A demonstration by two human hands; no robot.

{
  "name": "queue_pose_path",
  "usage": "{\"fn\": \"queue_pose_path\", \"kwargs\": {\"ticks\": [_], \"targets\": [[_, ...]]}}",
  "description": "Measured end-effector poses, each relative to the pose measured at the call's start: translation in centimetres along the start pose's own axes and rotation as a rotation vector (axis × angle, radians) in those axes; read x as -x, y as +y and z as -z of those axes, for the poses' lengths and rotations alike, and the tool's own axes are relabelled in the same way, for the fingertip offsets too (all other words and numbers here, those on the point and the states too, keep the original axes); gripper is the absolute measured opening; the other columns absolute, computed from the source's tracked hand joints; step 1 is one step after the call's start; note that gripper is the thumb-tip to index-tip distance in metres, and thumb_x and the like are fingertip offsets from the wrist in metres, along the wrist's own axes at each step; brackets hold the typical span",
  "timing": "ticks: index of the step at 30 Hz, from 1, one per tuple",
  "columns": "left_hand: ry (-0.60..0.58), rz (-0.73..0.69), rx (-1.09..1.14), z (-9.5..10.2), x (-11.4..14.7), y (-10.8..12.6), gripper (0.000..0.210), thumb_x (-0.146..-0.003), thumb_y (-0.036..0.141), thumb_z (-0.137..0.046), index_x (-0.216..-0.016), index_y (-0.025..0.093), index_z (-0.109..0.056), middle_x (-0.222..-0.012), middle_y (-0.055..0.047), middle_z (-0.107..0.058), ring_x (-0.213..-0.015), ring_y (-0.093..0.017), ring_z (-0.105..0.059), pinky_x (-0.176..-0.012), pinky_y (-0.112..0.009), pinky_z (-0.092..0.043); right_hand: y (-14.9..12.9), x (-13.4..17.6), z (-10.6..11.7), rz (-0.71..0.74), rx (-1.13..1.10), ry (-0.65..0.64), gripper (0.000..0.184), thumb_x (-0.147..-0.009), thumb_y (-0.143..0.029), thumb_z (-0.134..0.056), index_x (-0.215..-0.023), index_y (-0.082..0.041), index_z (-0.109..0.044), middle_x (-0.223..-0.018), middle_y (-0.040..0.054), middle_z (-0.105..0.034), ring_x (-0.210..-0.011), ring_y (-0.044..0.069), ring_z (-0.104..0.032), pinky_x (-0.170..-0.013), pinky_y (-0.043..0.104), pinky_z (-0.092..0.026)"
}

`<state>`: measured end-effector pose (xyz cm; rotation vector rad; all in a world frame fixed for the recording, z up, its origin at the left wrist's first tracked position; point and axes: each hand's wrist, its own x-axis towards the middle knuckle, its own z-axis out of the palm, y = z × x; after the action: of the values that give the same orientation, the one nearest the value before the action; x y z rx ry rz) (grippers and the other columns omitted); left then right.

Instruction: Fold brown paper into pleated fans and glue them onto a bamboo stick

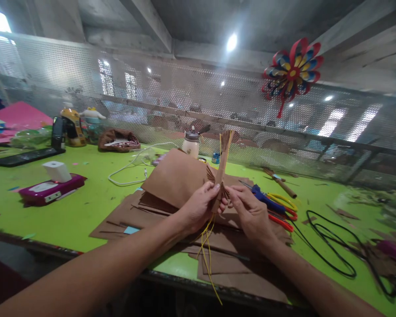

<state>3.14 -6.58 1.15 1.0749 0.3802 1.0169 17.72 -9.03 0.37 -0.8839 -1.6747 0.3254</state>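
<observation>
My left hand [203,204] is closed around a folded brown paper piece [222,169], held upright above the table. Its top fans into fringed strips, pleated paper sticks out at the sides, and a yellow cord [208,246] runs along it and dangles below. At the right side of this piece, the fingertips of my right hand [251,211] pinch the pleated part. Under both hands lie brown paper sheets [171,176] in a loose stack. Just beyond my right hand rest scissors or pliers with blue handles [264,196] and a tool with red-orange handles [280,222].
On the green table [95,176], a purple box [53,189] carries a white charger block [56,171]. Black cable [330,242] loops at the right. A lidded jar [191,143] stands behind the paper, before a perforated metal screen [185,105]. A colourful paper flower [293,72] hangs there.
</observation>
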Motion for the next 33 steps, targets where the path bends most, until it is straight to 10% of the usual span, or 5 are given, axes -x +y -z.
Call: {"fn": "queue_pose_path", "kwargs": {"ticks": [33], "targets": [[-0.017, -0.024, -0.054, 0.21, 0.0, -0.03, 0.026, -0.083, 0.041, -0.049, -0.086, 0.016, -0.045, -0.069, -0.001, -0.057, -0.058, -0.008, -0.051, -0.056, -0.02, -0.037, -0.92, 0.25, 0.13, -0.119, -0.155, -0.129, 0.03, -0.085, -0.03, -0.05, -0.112, -0.023, -0.061, -0.109, 0.0058, -0.056, -0.103, 0.018, -0.052, -0.088, 0.033, -0.045]]}}
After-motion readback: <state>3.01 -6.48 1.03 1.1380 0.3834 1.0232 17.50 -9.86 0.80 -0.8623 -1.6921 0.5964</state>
